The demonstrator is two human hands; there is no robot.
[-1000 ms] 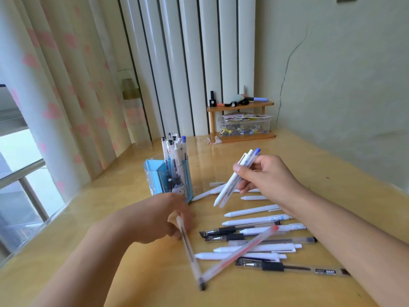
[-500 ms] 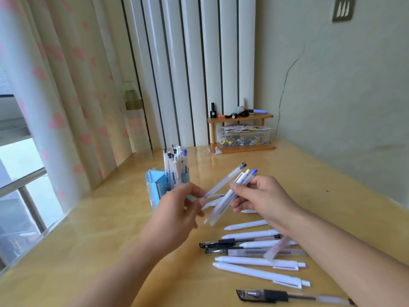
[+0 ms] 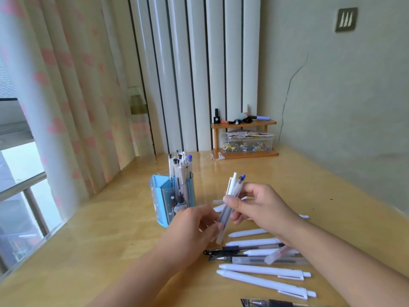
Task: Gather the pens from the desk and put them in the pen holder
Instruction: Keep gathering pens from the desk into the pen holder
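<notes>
one head-worn view, looking forward and down over the desk.

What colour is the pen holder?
Light blue pen holder, partly transparent, with small cartoon prints; head view.

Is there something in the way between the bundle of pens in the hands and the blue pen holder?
Nothing visible. The pens in hand, held by the right hand with the left hand at their lower ends, are just right of the pen holder. Its right compartment already holds upright pens; the left looks free.
</notes>
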